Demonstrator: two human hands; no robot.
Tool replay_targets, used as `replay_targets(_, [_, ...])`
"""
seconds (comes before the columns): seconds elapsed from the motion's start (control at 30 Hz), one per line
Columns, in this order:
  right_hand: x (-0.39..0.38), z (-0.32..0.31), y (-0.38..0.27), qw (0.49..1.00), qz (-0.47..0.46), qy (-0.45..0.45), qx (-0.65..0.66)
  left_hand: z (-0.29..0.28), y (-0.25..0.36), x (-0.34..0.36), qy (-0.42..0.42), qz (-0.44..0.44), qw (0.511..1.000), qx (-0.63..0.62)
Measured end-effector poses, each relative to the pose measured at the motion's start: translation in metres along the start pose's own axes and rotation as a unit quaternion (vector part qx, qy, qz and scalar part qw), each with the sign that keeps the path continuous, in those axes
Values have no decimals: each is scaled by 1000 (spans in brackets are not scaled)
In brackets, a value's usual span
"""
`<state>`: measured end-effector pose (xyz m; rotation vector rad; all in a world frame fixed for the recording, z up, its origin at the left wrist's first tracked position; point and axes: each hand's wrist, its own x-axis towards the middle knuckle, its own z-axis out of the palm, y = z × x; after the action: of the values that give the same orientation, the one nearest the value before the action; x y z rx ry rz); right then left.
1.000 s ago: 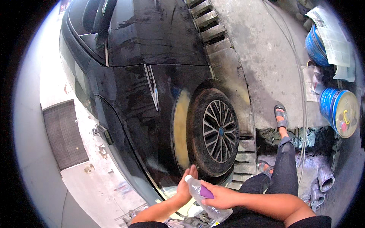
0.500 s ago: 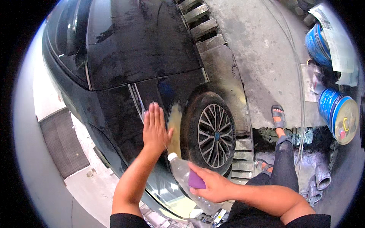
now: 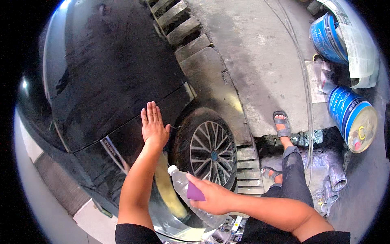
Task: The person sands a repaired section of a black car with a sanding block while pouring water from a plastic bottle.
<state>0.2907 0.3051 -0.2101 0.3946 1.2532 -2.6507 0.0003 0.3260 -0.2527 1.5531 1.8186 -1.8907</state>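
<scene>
My left hand [image 3: 155, 127] lies palm down with fingers stretched out on the dark car's fender [image 3: 134, 142], its fingertips at the seam with the door [image 3: 118, 73]. Below it, a pale yellowish patch [image 3: 168, 187] curves along the wheel arch. My right hand [image 3: 217, 199] grips a clear plastic bottle [image 3: 180, 184] with a white cap, tilted up to the left. A purple block [image 3: 196, 192] is pinched against the bottle by the same hand. Just beyond the bottle is the spoked wheel [image 3: 211, 150].
Two blue buckets [image 3: 351, 118] stand at the right, the farther one partly covered by a pale sheet [image 3: 357, 49]. A cable [image 3: 302, 61] runs along the concrete floor [image 3: 252, 53]. Slatted grating [image 3: 248, 164] lies beside the wheel. Silvery tubes [image 3: 336, 177] are at lower right.
My left hand has slid forward over the fender, away from the yellowish patch to the door seam. The view has shifted. My right hand still holds the bottle and purple block.
</scene>
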Motion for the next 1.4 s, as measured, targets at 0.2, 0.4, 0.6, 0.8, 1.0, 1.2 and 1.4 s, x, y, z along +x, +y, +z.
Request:
replay_targets(0.2, [21, -40, 34, 999, 46, -11, 15, 18, 49, 83, -18, 40, 999, 31])
replay_targets(0.4, [42, -88, 58, 997, 81, -10, -16, 45, 99, 157, -34, 55, 995, 78])
replay_targets(0.6, [50, -116, 77, 996, 80, 6, -33, 70, 142, 193, -57, 30, 992, 106])
replay_targets(0.8, [59, -115, 92, 997, 68, 32, -34, 42, 105, 173, -58, 129, 990, 25])
replay_targets(1.0, [60, -134, 81, 995, 104, -5, -8, 47, 128, 204, -60, 47, 994, 75])
replay_targets(1.2, [64, -142, 106, 994, 106, -19, -21, 72, 166, 239, -64, 35, 991, 111])
replay_targets(1.4, [63, -126, 100, 994, 100, -48, -7, 79, 157, 200, -85, 191, 965, 157])
